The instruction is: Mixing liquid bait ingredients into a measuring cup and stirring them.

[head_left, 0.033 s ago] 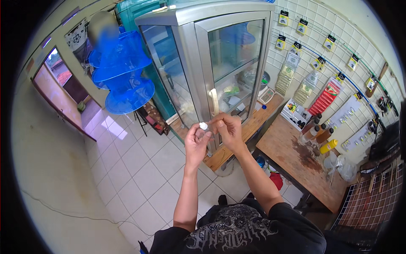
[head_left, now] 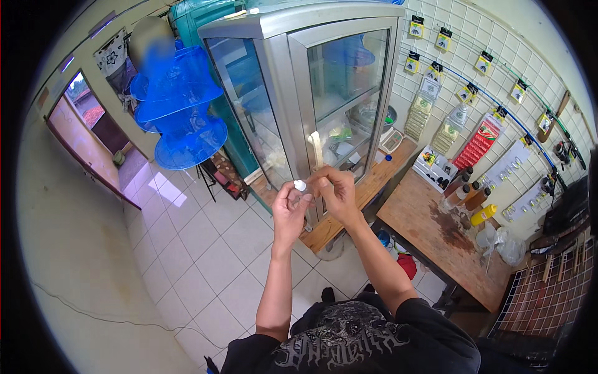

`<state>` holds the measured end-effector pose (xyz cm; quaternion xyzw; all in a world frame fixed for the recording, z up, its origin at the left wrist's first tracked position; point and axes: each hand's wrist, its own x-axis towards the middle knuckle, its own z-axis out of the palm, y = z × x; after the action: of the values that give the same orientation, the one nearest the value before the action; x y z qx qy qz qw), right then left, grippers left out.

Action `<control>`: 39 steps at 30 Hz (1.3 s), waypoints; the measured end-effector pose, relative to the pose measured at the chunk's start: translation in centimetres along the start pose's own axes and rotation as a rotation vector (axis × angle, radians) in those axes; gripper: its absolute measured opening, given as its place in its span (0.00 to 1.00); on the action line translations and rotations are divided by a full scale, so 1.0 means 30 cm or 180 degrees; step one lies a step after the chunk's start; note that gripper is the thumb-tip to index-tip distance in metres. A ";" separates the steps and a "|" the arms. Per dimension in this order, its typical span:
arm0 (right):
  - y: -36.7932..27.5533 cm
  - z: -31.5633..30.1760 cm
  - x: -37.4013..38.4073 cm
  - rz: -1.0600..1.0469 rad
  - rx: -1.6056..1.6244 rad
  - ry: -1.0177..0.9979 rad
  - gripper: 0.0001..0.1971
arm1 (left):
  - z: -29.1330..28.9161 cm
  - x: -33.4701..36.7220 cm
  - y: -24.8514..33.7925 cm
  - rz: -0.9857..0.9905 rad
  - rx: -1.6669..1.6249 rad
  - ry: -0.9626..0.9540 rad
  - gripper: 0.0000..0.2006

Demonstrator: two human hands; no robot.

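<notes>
In front of the metal-framed glass cabinet (head_left: 280,93), my left hand (head_left: 288,215) is closed round a small clear item with a white top (head_left: 299,185), perhaps a little bottle. Its lower part is mostly hidden by my fingers. Just to its right, my right hand (head_left: 337,193) has its fingers bent and pinched close against that item. Whatever is between those fingertips is too small to make out. Above my right hand is the cabinet door's cream-coloured handle (head_left: 315,149); the door is closed.
A wooden ledge (head_left: 324,229) juts below the cabinet. On the right, a wooden table (head_left: 405,218) bears sauce bottles (head_left: 478,199), a yellow squeeze bottle (head_left: 484,215) and a plastic bag (head_left: 512,247). Blue mesh tiers (head_left: 187,106) hang at left, beside a person. Packets line the wall grid (head_left: 455,68).
</notes>
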<state>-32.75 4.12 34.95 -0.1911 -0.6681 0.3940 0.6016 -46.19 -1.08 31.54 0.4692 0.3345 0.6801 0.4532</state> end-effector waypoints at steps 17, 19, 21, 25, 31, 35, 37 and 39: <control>-0.135 0.020 -0.042 -0.0140 -0.1556 0.0801 0.06 | 0.003 0.027 0.022 0.0188 0.0171 -0.0152 0.15; -0.164 -0.037 -0.091 -0.0114 -0.1628 0.0836 0.06 | -0.001 0.031 0.017 0.0206 0.0290 -0.0156 0.14; -0.190 -0.090 -0.130 -0.0270 -0.1966 0.0779 0.08 | 0.012 0.036 0.025 0.0248 0.0418 -0.0172 0.13; -0.236 -0.176 -0.190 -0.0585 -0.2311 0.1036 0.09 | 0.082 0.052 0.046 0.0311 0.0600 -0.0194 0.14; -0.264 -0.313 -0.262 -0.0662 -0.3025 0.1400 0.10 | 0.218 0.155 0.099 0.0456 0.0734 -0.0431 0.14; -0.260 -0.366 -0.280 -0.0901 -0.3556 0.1602 0.11 | 0.291 0.288 0.132 0.0821 0.1091 -0.0478 0.14; -0.239 -0.393 -0.291 -0.0931 -0.3833 0.1878 0.12 | 0.328 0.358 0.162 0.0889 0.1288 -0.0419 0.14; -0.231 -0.421 -0.291 -0.0958 -0.3879 0.1990 0.12 | 0.365 0.424 0.188 0.0995 0.1260 -0.0373 0.13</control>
<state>-17.41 -2.79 34.05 -0.5041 -0.5848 -0.2116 0.5992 -39.49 9.01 44.44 0.6334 0.3577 0.6347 0.2606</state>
